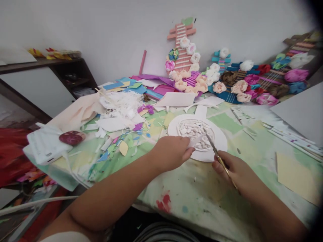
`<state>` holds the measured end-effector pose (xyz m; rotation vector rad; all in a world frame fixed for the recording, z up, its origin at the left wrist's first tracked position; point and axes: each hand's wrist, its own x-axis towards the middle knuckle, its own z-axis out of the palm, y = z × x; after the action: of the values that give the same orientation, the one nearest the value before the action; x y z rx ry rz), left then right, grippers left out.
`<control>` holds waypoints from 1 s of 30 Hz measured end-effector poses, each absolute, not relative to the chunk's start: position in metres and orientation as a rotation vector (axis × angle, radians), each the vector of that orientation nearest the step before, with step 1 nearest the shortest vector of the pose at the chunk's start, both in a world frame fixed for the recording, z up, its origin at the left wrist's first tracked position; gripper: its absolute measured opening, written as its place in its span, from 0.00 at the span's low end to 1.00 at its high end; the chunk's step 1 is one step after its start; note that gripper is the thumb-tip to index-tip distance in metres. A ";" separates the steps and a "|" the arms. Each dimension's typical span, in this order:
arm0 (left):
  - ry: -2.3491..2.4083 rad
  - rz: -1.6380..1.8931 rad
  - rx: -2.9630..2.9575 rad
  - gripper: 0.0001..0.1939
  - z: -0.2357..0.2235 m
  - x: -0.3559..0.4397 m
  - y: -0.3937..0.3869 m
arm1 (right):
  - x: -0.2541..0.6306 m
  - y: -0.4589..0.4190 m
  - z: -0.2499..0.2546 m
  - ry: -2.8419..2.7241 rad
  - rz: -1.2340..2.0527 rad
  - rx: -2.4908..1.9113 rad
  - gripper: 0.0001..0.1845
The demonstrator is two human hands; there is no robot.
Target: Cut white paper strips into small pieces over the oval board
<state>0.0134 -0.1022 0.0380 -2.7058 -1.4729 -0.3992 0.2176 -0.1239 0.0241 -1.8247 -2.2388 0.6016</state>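
My left hand [171,152] pinches a small white foam strip [197,140] over a white round foam plate [222,139]. The plate's middle is filled with several small white cut pieces [194,129]. My right hand [238,174] is closed round the handles of gold-coloured scissors [219,157]. The scissor blades point up and left, and their tip meets the white strip. Both hands rest low over a green, paint-stained table cover [202,191].
Coloured foam scraps [121,141] and white string [123,101] litter the left side. Foam guitars with paper flowers [188,67] lean on the back wall. A yellow sheet [295,176] lies at right, white sticks [292,137] behind it, a white keypad-like object [45,144] at left.
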 end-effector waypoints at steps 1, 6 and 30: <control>-1.494 -0.409 -2.705 0.17 0.039 0.013 -0.101 | 0.218 -0.124 0.025 -2.284 0.573 -1.831 0.17; -1.539 -0.470 -2.762 0.18 0.041 0.012 -0.100 | 0.214 -0.125 0.025 -2.390 0.706 -1.782 0.17; -1.566 -0.411 -2.925 0.17 0.029 0.022 -0.100 | 0.214 -0.120 0.025 -2.479 0.640 -1.909 0.22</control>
<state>0.0224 -0.1002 0.0292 -2.9253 -1.5664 -0.4114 0.2141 -0.1201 0.0253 -1.9088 -2.4790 0.6399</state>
